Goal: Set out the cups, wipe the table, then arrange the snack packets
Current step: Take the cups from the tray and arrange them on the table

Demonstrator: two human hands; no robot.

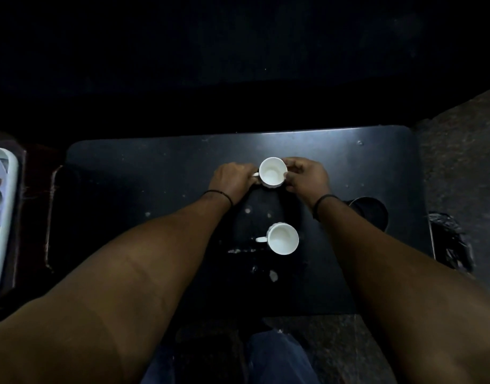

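Two white cups stand upright on a dark table [349,167]. The far cup [272,171] sits near the table's middle, its handle pointing left. My left hand [232,178] grips that handle side, and my right hand [304,176] holds the cup's right wall. The near cup [284,239] stands alone closer to me, handle to the left, with neither hand touching it. Both cups look empty. White specks and smears dot the tabletop around the near cup.
A white tray [4,217] with unclear contents lies at the far left on a dark stand. A dark round object [369,212] sits near the table's right side under my right forearm. A crumpled black bag [451,242] hangs off the right edge.
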